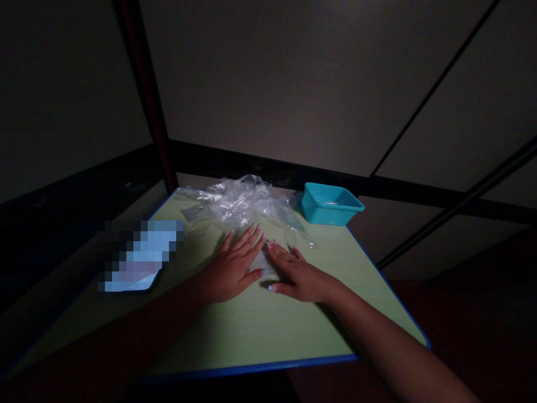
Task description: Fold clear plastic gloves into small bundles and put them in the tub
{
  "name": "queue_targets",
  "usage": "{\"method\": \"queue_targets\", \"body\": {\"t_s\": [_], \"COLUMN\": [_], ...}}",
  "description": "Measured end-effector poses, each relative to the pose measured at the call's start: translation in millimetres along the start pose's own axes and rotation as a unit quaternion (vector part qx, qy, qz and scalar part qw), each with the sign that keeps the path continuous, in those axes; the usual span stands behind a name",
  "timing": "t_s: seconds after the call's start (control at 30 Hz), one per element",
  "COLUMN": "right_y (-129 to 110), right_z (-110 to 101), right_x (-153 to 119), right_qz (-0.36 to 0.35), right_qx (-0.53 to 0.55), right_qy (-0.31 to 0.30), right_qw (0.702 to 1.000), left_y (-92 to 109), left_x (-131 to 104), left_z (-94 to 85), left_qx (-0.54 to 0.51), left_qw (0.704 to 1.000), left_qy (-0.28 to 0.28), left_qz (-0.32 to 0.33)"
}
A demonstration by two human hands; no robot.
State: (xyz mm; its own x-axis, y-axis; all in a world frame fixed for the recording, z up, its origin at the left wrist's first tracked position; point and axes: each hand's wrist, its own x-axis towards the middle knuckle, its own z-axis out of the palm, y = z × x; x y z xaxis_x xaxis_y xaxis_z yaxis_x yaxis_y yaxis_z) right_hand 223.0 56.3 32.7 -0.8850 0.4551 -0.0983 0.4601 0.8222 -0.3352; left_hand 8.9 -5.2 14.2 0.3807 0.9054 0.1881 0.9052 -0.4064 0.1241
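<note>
My left hand [235, 268] lies palm down on the table with its fingers spread. Across from it, my right hand [296, 274] is also laid flat, fingers stretched toward the left one. Between and partly under both hands is a piece of clear plastic [263, 263], mostly covered, so its exact kind is hard to make out. Just beyond the fingertips, a crumpled heap of clear plastic bags [239, 198] spreads along the far edge of the table.
A turquoise plastic basket [331, 215] stands at the table's far right corner, with something clear inside. On the left lies a phone-like device [145, 257], its screen blurred out. The pale green table [260, 341] has a blue edge. Dark-framed panels [268, 84] rise behind it.
</note>
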Motion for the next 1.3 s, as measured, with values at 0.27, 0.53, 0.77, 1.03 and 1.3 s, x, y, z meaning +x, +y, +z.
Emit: {"method": "queue_targets", "body": {"t_s": [0.27, 0.53, 0.77, 1.03, 1.3], "right_y": [-8.1, -11.5, -9.3, -12.0, -3.5], "right_z": [7.4, 8.1, 9.5, 8.4, -0.9], "right_x": [5.7, 4.8, 4.4, 5.5, 1.6], "right_qz": [0.037, 0.051, 0.045, 0.054, 0.027], "right_qx": [-0.049, -0.056, -0.046, -0.040, -0.032], "right_qy": [-0.058, -0.063, -0.058, -0.065, -0.042], "right_qw": [0.996, 0.995, 0.996, 0.996, 0.998], "left_y": [10.1, 14.7, 17.0, 18.3, 12.0], "left_x": [-2.0, -6.2, -7.6, -2.1, -3.9], "left_z": [0.4, 3.9, 9.8, 2.0, 12.0], "left_qx": [-0.053, -0.006, 0.098, 0.008, 0.005], "left_qw": [0.991, 0.993, 0.978, 0.997, 0.996], "left_qy": [-0.108, -0.110, 0.016, -0.074, -0.083], "left_qz": [0.060, -0.048, -0.185, 0.013, -0.043]}}
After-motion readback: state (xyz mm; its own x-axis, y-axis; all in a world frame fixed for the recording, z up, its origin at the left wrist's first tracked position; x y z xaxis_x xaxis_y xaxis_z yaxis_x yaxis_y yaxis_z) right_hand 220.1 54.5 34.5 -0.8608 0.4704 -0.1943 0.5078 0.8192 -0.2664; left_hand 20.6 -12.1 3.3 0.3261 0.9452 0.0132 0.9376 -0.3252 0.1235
